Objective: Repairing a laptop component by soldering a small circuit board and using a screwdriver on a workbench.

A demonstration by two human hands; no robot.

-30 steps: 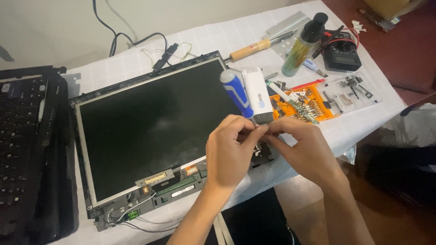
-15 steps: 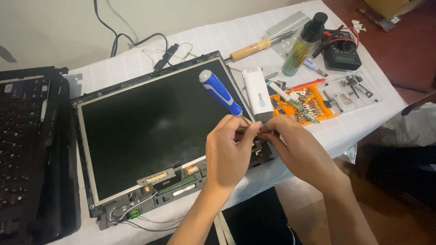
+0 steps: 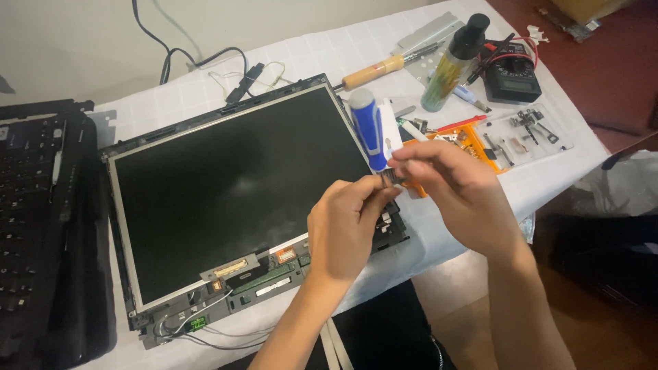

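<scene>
My right hand (image 3: 459,195) grips a blue-handled screwdriver (image 3: 367,127) by its lower end, so the handle sticks up and away from me. My left hand (image 3: 349,226) meets it there, fingertips pinched on a small dark piece (image 3: 388,179) at the screwdriver's tip. Both hands hover over the lower right corner of a bare laptop screen panel (image 3: 226,192), which lies flat on the white table. Exposed circuit boards and wires (image 3: 247,281) run along the panel's near edge.
A black laptop base with keyboard (image 3: 34,205) lies at the left. Beyond the panel are a wooden-handled tool (image 3: 373,70), a spray bottle (image 3: 452,75), a black multimeter (image 3: 510,79), an orange tray of bits (image 3: 473,140), a clear sheet with metal hinges (image 3: 531,130) and dark cables (image 3: 185,55).
The screwdriver handle tipped to the left, then swung back more upright. Both hands stayed together at its lower end, over the panel's corner.
</scene>
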